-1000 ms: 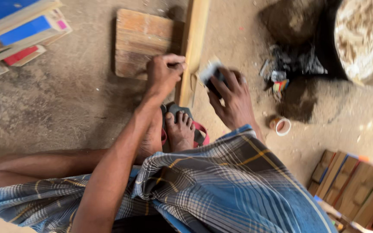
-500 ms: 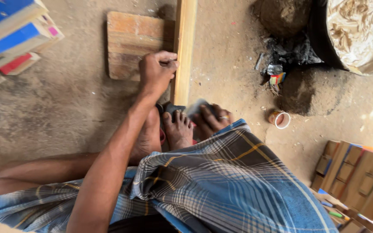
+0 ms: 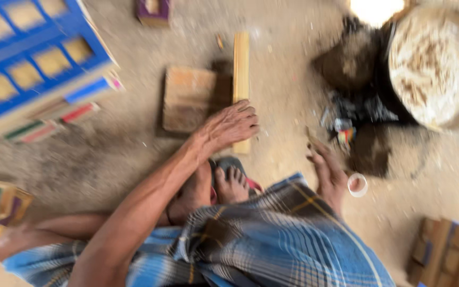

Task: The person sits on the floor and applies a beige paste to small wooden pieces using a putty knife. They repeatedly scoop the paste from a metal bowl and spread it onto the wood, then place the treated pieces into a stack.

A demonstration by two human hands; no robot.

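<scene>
One wooden strip (image 3: 241, 79) under left hand (image 3: 232, 125)

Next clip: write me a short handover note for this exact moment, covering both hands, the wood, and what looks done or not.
Left hand: pressed flat on the near end of the pale wooden strip, pinning it on the dirt floor beside the flat wooden block.
Right hand: open, lifted off the strip; whether it holds anything is too blurred to tell.
Done or left: the strip lies bare; blur hides any marks of work on it.

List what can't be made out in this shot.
- Right hand: motion blur hides whether it holds anything.
- Wooden strip: near end covered by left hand.
- Small clutter by the round basin: too blurred to identify.
- Blue frame: cut off by left edge.
</scene>
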